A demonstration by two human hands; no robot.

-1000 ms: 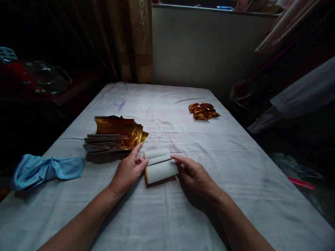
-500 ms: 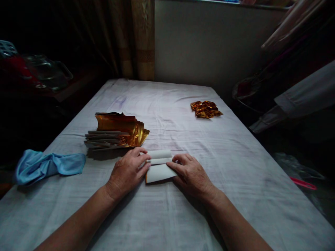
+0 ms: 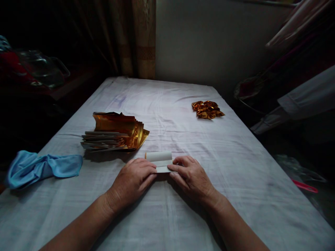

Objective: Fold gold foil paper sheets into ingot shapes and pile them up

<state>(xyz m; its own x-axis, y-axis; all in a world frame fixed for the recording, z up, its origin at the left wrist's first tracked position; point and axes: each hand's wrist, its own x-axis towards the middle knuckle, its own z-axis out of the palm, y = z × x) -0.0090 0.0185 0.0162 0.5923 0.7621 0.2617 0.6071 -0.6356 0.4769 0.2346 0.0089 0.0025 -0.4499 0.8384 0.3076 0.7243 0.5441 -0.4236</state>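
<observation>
A blue cloth (image 3: 43, 167) and a stack of gold foil sheets (image 3: 115, 130) lie on the table (image 3: 167, 216). The left hand (image 3: 133, 181) presses the folded white paper (image 3: 159, 158) at the table's near middle, as does the right hand (image 3: 192, 176). The thumbs are hidden, so I cannot tell either grip.

The near half of the folded paper (image 3: 160, 157) lies under the fingers of the left hand (image 3: 133, 179) and the right hand (image 3: 192, 176). Whether the right fingertips pinch its edge or only press on it cannot be told. Both forearms and the table's (image 3: 167, 216) near corners are cut off by the bottom edge. The gold pieces (image 3: 208, 109) by the table's far right edge are too small to make out singly. Off the left edge, a glass vessel (image 3: 44, 68) is lost in the dark. Off the right edge, a pale garment (image 3: 300, 101) is cut off by the frame, and a red thing (image 3: 305, 186) cannot be made out.
</observation>
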